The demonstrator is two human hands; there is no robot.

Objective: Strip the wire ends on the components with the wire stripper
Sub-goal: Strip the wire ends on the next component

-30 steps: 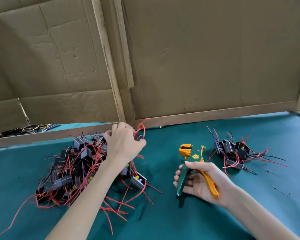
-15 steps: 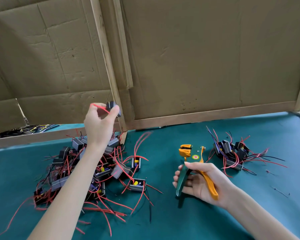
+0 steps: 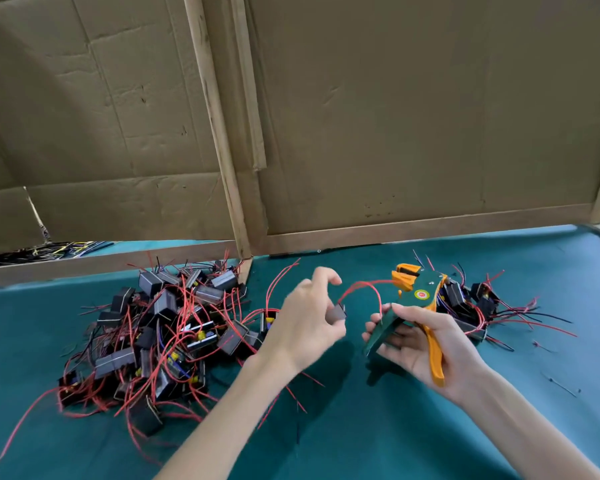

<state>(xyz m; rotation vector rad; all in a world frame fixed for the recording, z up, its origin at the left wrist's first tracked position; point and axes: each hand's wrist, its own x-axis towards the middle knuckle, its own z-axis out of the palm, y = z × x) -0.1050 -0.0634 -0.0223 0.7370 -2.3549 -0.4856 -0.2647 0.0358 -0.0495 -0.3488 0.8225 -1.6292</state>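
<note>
Left hand (image 3: 305,323): pinches one small dark component (image 3: 336,312) above the green table (image 3: 361,445).
Red wire (image 3: 361,288): arcs from that component to the stripper's orange head.
Right hand (image 3: 426,348): clasps the wire stripper (image 3: 413,306) by its handles, head pointing away.
Unsorted pile (image 3: 160,334): left of the hands.
Smaller pile (image 3: 471,303): behind the stripper.

Big component pile (image 3: 160,337) left on table (image 3: 395,427), small pile (image 3: 471,306) right, cardboard wall (image 3: 395,116) behind; stripper (image 3: 413,306) btwn piles.
</note>
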